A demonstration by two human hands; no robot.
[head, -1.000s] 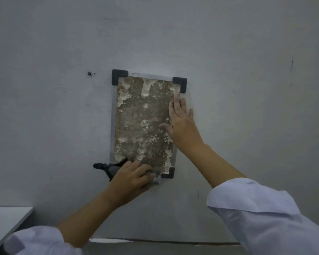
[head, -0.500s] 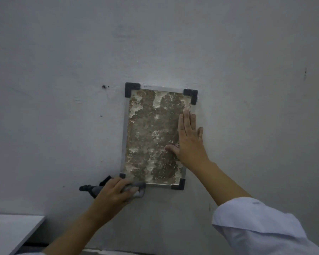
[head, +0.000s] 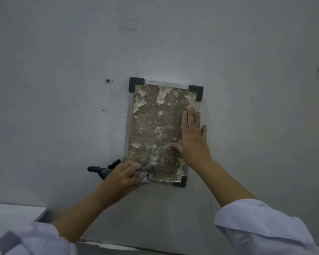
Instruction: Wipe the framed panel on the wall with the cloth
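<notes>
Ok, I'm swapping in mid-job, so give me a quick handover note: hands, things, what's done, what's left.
Left hand: grips the cloth, pressed on the panel's bottom-left corner.
Right hand: open, flat on the panel's right edge, bracing it.
Panel: on the wall, black corner clips showing at three corners.
Done: hard to tell; the surface looks blotchy all over.
Left: wipe upward across the whole face.

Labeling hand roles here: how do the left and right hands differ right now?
The left hand is curled around a grey cloth at the panel's lower-left corner; the right hand is flat, fingers extended, holding nothing. The left hand sits low, the right higher along the right edge. Both rest against the panel, and both arms wear white sleeves.
</notes>
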